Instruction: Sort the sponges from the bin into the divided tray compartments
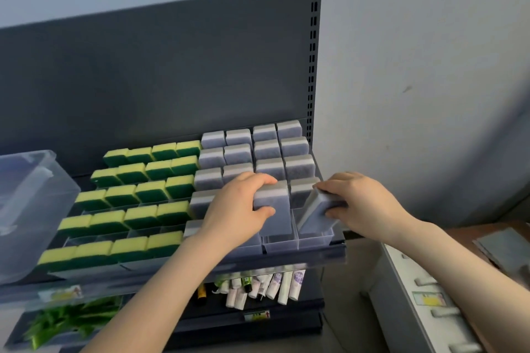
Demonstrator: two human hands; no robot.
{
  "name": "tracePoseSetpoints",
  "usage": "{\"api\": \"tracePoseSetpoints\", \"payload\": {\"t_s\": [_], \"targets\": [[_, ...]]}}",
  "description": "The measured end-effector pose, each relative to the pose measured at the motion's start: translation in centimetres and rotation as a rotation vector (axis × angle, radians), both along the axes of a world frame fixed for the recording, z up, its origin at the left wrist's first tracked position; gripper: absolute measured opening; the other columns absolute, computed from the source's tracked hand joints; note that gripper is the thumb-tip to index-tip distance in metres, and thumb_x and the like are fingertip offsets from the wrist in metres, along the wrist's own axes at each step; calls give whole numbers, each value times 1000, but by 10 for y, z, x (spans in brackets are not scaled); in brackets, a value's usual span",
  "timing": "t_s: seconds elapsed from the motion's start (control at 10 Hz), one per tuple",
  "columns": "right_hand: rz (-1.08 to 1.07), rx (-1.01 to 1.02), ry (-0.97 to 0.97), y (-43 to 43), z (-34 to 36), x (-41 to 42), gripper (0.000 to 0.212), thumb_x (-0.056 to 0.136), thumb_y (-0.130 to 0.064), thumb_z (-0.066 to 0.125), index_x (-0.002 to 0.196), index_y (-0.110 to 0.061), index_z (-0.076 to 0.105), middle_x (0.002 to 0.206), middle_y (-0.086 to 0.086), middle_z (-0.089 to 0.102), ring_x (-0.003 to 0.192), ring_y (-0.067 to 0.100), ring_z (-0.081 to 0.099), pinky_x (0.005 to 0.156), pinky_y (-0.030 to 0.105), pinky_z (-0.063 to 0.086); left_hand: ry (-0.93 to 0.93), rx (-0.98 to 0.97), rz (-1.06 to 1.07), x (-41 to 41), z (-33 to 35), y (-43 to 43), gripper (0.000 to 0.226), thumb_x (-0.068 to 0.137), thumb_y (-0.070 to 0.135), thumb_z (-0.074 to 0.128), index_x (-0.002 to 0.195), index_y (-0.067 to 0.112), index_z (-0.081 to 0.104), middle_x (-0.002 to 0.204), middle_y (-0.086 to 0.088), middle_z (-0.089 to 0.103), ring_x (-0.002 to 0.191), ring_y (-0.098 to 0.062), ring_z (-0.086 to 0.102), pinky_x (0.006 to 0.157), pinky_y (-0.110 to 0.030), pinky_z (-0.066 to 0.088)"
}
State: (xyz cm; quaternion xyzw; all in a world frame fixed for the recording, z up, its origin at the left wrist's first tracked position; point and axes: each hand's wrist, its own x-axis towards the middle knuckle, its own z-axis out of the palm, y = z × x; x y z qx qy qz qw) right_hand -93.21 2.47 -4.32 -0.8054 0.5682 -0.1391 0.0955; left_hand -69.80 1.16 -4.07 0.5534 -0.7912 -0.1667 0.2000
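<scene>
Gripping one grey sponge (pixel 275 218) with the left hand (pixel 238 209): thumb pressed on the near broad face, fingers curled over the top edge. Holding a second grey sponge (pixel 315 218) in the right hand (pixel 358 198), fingers bent round its upper end, thumb underneath.

Both held at the front right of the divided tray (pixel 286 242), on the dark shelf (pixel 329 251).

Counted in the tray: twenty green-and-yellow sponges (pixel 137 218) on the left half, five rows of four. On the right half, twelve grey sponges (pixel 272 149) in the three back rows, four per row; a few more in the two nearer rows, partly hidden by the hands, so no sure total there.

First held sponge standing on end, long axis upright, broad face toward the camera, like its neighbours. Second held sponge tilted, lower end down in the front right corner compartment.

One clear bin (pixel 34 209) at the far left, beside the tray. White tubes (pixel 275 285) on the shelf below.
</scene>
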Motion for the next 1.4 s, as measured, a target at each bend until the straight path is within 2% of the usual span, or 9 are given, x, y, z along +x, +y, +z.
{"api": "tracePoseSetpoints", "payload": {"t_s": [0.3,0.6,0.7,0.9,1.2,1.4], "targets": [[-33,39,127,4,2,12,27,76,-18,60,104,-20,61,100,-1,59,95,21,50,74,38,48,-62,15,-101,-5,-6,-1,47,83,27,70,127,36,53,126,18,51,113,-8,52,93,-30,47],[-9,69,144,4,-7,26,20,75,-12,57,94,-21,59,96,-3,58,92,22,50,64,28,36,-231,51,-146,-6,-21,-1,49,83,31,69,130,31,51,131,12,53,116,-13,52,91,-31,47],[-5,89,142,4,-13,31,18,76,-13,56,92,-21,60,98,-1,60,92,24,52,64,27,33,-229,56,-138,-5,-27,0,50,84,31,68,131,30,51,132,11,54,116,-13,52,91,-29,45],[-26,88,140,5,-29,35,24,82,-16,55,105,-23,59,109,-1,62,99,21,53,70,24,35,-213,54,-135,-5,-30,-1,49,84,31,68,130,30,51,132,10,54,115,-13,53,88,-28,45],[-46,100,181,6,-25,36,30,81,-18,53,109,-27,58,108,-5,60,97,18,50,67,24,35,-222,67,-178,-3,-26,-2,53,85,31,67,134,30,47,135,8,51,117,-17,52,90,-34,47],[-113,124,181,8,-7,49,43,80,-26,61,122,-33,56,118,-6,59,106,18,51,81,28,44,-174,-42,-230,18,-16,-2,55,87,35,65,138,32,44,138,10,49,120,-12,51,90,-30,47]]}}
